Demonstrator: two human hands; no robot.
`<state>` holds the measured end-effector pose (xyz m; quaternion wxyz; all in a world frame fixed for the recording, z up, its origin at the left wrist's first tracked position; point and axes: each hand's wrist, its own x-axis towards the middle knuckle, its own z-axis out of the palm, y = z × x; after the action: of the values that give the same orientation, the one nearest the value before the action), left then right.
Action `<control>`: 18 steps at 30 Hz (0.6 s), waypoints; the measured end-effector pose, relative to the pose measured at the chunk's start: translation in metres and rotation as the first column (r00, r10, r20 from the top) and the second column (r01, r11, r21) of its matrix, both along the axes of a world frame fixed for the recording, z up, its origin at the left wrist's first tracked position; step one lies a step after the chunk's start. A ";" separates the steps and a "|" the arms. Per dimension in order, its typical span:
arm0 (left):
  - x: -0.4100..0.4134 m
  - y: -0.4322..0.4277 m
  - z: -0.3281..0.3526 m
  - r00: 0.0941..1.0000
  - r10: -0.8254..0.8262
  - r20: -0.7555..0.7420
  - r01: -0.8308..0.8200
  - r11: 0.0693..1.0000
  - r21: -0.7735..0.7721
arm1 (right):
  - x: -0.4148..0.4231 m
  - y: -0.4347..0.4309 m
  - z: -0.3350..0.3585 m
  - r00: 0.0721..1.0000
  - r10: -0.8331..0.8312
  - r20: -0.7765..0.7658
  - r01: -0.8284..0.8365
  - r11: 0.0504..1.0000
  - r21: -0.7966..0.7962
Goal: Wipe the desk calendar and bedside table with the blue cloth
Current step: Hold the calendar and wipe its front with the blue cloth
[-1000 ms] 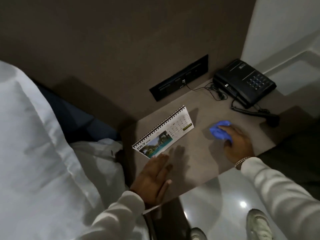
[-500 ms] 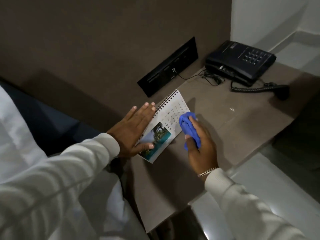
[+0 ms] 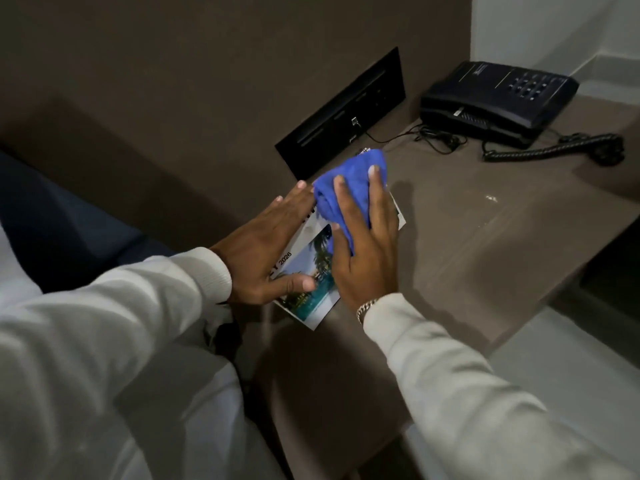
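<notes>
The desk calendar (image 3: 313, 278) lies flat on the bedside surface (image 3: 485, 244), its long axis running from the near left corner toward the far right, where the black wall panel (image 3: 341, 116) sits. The right hand (image 3: 363, 251) presses the bunched blue cloth (image 3: 349, 188) onto the calendar's far half, fingers (image 3: 341, 199) spread and curled over it. The left hand (image 3: 263, 251) lies flat and open on the left edge, pinning it. The uncleaned picture end lies nearer, under the right wrist. The phone (image 3: 498, 95) sits well apart, far right.
</notes>
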<state>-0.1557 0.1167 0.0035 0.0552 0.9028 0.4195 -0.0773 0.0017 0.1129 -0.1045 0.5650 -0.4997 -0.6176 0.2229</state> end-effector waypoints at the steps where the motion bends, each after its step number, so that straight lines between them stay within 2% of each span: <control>1: 0.000 0.000 0.000 1.000 -0.005 0.011 0.005 1.000 -0.003 | 0.000 0.007 -0.002 1.000 -0.010 0.017 0.011 1.000 -0.019; 6: 0.001 0.001 0.003 0.999 0.028 0.040 -0.026 0.998 -0.056 | -0.005 -0.006 -0.027 0.993 -0.071 -0.091 0.054 0.983 -0.177; 10: 0.002 0.000 0.002 0.998 0.024 0.054 -0.020 0.998 -0.064 | -0.022 -0.030 -0.029 0.989 -0.042 -0.140 0.022 0.990 -0.138; 14: 0.000 0.000 -0.001 0.999 0.019 0.051 -0.016 0.998 -0.064 | -0.019 -0.007 -0.011 0.991 -0.019 -0.132 0.007 0.996 -0.094; 18: -0.001 0.001 -0.001 0.998 0.015 0.064 -0.013 0.999 -0.046 | -0.006 0.009 -0.013 0.985 -0.108 -0.137 0.080 0.978 -0.194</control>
<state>-0.1567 0.1178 0.0021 0.0897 0.9004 0.4219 -0.0576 -0.0041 0.1221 -0.1179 0.5692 -0.5617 -0.5261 0.2893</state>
